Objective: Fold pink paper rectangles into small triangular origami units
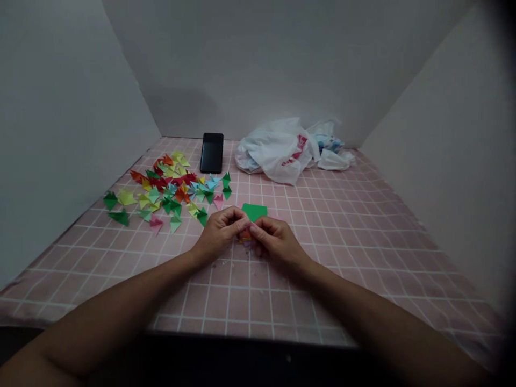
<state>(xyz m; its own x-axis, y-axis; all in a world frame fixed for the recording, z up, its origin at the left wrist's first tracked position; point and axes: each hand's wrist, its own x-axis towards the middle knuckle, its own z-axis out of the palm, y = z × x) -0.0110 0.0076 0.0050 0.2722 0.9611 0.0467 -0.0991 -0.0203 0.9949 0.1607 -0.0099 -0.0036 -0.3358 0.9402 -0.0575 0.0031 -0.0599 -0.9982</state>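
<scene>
My left hand (221, 230) and my right hand (280, 242) meet over the middle of the table, thumbs and fingertips pinched close together. Whatever lies between the fingertips is too small and too covered to make out. Just behind the fingers lies a flat piece of green paper (255, 211). Beneath the hands, bits of orange paper (244, 235) show with yellow and purple edges, mostly hidden. To the left of my left hand spreads a loose pile of small folded paper pieces (171, 206) in green, yellow, red, orange, pink and blue.
A black phone (212, 153) lies at the back, behind the folded pieces. To its right sit a crumpled white plastic bag (278, 150) and a smaller bag (334, 158). A pink checked cloth (342, 242) covers the table, with pale walls on three sides.
</scene>
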